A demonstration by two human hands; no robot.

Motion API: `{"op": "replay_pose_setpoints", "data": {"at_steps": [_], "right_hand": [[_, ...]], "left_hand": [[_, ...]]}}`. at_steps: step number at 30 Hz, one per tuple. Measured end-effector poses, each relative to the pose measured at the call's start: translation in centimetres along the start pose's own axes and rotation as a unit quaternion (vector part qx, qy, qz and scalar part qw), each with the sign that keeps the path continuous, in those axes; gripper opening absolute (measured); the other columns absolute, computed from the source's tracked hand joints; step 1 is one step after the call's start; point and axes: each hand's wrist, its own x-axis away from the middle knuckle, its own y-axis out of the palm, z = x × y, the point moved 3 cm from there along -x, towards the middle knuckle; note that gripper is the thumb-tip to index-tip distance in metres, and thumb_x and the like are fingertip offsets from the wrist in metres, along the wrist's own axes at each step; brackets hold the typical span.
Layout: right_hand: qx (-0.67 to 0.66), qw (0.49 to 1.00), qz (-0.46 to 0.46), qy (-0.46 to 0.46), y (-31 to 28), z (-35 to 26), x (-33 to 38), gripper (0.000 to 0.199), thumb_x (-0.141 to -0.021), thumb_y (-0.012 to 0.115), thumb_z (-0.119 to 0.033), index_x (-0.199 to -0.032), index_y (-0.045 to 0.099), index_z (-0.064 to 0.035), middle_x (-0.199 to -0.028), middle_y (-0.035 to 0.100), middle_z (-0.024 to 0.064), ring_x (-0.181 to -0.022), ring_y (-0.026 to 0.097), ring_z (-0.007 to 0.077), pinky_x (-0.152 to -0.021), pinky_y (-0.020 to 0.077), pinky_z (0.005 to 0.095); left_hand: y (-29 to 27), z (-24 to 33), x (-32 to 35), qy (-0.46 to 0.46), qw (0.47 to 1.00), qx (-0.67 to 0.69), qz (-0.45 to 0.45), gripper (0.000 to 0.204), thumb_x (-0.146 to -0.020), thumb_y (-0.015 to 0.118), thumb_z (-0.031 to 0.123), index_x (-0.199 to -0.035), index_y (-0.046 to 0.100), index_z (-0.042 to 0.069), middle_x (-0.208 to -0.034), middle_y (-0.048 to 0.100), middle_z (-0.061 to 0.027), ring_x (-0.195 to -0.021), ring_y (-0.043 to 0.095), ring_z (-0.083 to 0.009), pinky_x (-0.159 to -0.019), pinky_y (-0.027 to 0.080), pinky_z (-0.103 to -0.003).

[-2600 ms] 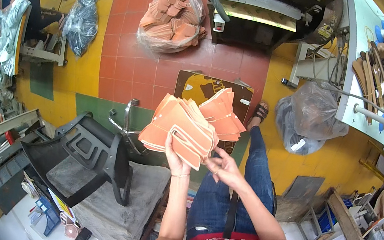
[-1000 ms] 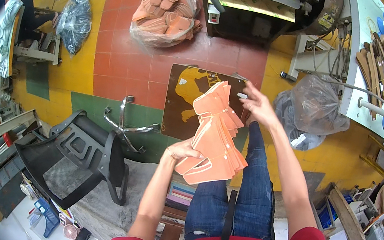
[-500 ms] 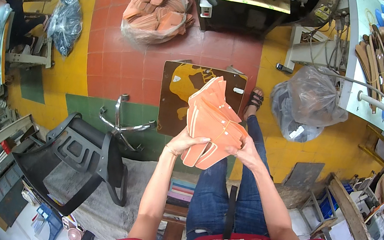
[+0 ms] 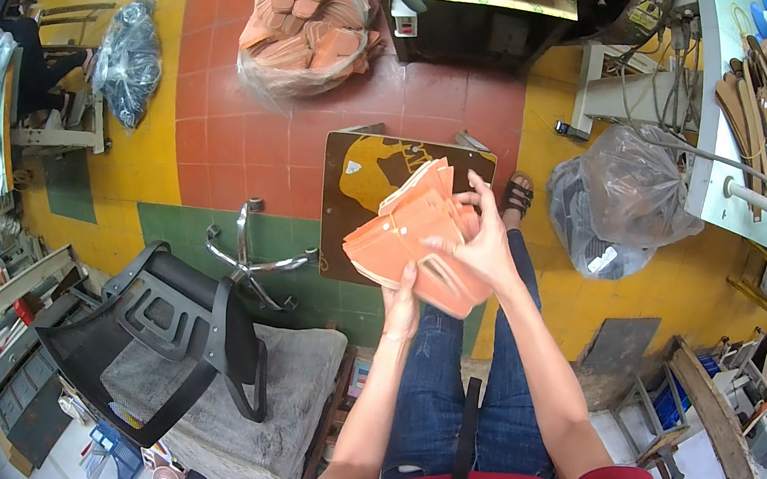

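Stack of orange pieces (image 4: 386, 249) with two hands.
The left hand (image 4: 400, 305) pinches its near edge — the stack lies just beyond; the right hand (image 4: 486, 247) spreads fingers over it.

We see a held stack of flat orange pieces (image 4: 411, 244), pale-edged and loosely fanned, near the view's middle; one narrow group points toward twelve o'clock; stepped edges spread toward eight; a slotted, rounded end faces four.

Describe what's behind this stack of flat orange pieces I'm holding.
Blue jeans, green floor and part of a brown-and-yellow rectangular board show behind the orange stack; what it covers can't be seen.
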Motion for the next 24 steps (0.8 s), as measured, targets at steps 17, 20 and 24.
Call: {"op": "replay_pose_setpoints", "data": {"at_steps": [17,20,24], "right_hand": [[-0.182,0.918,-0.233,0.266,2.3,5.9,0.4,0.080,-0.067,0.084,-0.035,-0.131,0.048,-0.0029,-0.124,0.057,0.0084,-0.114,0.051,0.0190,-0.099,0.0419,0.0331],[-0.129,0.927,-0.248,0.249,0.4,3.8,3.5,0.085,-0.066,0.080,-0.048,-0.131,0.048,-0.0033,-0.124,0.057,0.0126,-0.115,0.053,0.0230,-0.099,0.0413,0.0343],[-0.177,0.952,-0.160,0.190,-3.1,-1.1,6.9,0.094,-0.066,0.080,-0.047,-0.137,0.037,-0.0017,-0.129,0.052,0.0159,-0.118,0.050,0.0263,-0.101,0.0395,0.0354]], "left_hand": [[-4.4,1.4,-5.8,-0.073,0.959,-0.209,-0.179,0.081,-0.085,0.066,0.027,-0.146,0.018,0.004,-0.147,0.029,-0.0105,-0.136,0.027,-0.0246,-0.112,0.024,-0.039],[-5.2,2.1,-3.2,-0.097,0.942,-0.237,-0.219,0.094,-0.076,0.075,0.028,-0.145,0.018,0.001,-0.146,0.033,-0.0114,-0.135,0.030,-0.0242,-0.111,0.027,-0.038],[-3.2,3.0,0.9,-0.153,0.942,-0.135,-0.268,0.101,-0.070,0.081,0.034,-0.144,0.021,0.002,-0.142,0.036,-0.0096,-0.131,0.035,-0.0234,-0.108,0.032,-0.038]]}}
